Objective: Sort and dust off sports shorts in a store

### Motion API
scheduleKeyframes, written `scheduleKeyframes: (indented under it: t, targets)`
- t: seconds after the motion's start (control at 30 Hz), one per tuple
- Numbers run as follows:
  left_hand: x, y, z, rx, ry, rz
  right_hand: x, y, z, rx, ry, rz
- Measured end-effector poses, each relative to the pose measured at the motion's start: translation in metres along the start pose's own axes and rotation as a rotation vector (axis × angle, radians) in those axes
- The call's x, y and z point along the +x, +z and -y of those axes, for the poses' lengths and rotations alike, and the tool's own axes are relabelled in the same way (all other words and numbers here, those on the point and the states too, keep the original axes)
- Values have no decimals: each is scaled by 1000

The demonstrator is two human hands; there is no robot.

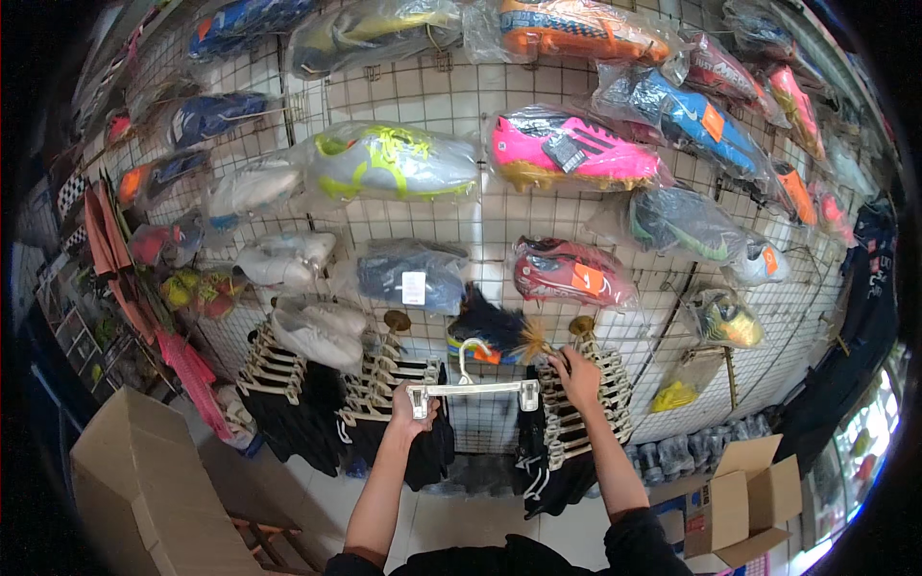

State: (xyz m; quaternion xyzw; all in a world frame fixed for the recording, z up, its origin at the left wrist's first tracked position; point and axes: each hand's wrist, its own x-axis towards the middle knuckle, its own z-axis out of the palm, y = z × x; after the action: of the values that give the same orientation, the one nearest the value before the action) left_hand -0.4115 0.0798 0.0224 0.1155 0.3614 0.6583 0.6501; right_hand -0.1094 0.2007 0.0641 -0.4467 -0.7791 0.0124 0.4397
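A white plastic clip hanger [475, 389] is held level in front of me, its hook upward. My left hand [413, 412] grips it by its left end, beside the clip there. In my right hand [580, 378] is a feather duster, its dark feathers [493, 322] pointing left and its base paler. The feathers partly cover a bagged shoe [461, 344] with an orange tag. Close beside the right hand hangs a column of similar hangers [576, 425] with black garments. Another such column [385, 378] hangs behind my left hand.
Bagged football boots, such as a pink one [576, 147] and a grey-and-yellow one [396, 162], hang on a wire grid wall [403, 90]. A large cardboard box [137, 475] stands at left. An open carton [742, 504] sits at right, near wrapped items [691, 453] along the wall's foot.
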Motion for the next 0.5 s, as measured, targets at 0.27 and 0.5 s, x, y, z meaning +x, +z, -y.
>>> scheduleKeyframes:
  t: [0.27,0.5]
  targets:
    - [32,4,-17,-62,-28,51,78,64,-19,1,91,221]
    - [51,-8,-18,-135,-87,48,84,100,-22,34,133,318]
